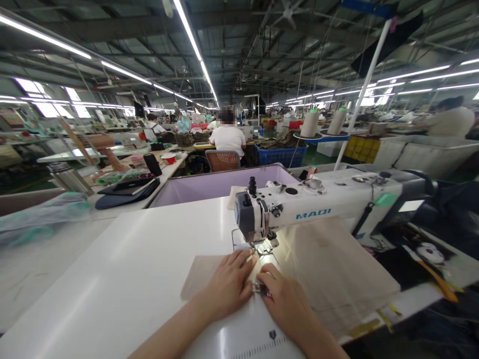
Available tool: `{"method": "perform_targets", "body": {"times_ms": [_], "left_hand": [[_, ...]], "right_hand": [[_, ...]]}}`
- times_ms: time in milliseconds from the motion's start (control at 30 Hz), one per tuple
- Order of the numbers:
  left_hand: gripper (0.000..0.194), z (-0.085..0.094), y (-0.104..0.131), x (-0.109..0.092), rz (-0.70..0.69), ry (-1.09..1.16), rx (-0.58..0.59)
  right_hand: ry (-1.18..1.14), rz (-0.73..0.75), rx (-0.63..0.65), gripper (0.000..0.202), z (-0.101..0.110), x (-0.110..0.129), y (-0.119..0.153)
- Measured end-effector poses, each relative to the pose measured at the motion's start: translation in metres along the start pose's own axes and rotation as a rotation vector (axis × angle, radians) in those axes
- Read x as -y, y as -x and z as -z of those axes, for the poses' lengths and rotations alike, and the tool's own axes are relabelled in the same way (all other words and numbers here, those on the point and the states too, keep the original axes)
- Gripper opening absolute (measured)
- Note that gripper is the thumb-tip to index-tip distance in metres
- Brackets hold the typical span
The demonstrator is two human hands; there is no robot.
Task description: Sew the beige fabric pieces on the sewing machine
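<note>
Beige fabric (200, 274), flat on the white table (112, 284) by the MAQI sewing machine (322, 202)
On my feed, left hand (229, 284) lies spread over it; right hand (285, 294) is curled, can't tell if pinching anything.

We see tube lights (188, 30) beneath a dim ceiling (130, 32), glare streaking the tabletop (149, 254), a glow under the sewing machine (318, 202), edges stretched and blurred.
</note>
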State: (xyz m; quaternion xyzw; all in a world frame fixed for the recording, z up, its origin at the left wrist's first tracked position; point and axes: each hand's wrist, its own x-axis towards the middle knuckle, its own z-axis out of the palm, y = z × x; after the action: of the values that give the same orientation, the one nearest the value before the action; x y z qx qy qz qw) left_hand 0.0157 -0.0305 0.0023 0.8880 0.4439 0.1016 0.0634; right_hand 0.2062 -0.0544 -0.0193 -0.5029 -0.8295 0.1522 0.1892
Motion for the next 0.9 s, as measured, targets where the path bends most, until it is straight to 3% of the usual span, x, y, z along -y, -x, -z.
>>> {"method": "perform_targets", "body": {"times_ms": [467,733,900], "left_hand": [[0.048,-0.0036,-0.0039,0.0041,-0.017,0.016,-0.045],[0.042,-0.0084,-0.0024,0.0058,-0.055,-0.063,-0.06],[0.042,-0.0095,-0.0031,0.0093,-0.074,-0.104,-0.052]], "right_hand": [[-0.008,-0.032,-0.003,0.02,0.0005,0.0029,-0.0024],[0.009,-0.033,0.032,0.028,0.0016,0.0025,-0.0047],[0.008,-0.042,0.04,0.023,0.006,0.0037,-0.0067]]}}
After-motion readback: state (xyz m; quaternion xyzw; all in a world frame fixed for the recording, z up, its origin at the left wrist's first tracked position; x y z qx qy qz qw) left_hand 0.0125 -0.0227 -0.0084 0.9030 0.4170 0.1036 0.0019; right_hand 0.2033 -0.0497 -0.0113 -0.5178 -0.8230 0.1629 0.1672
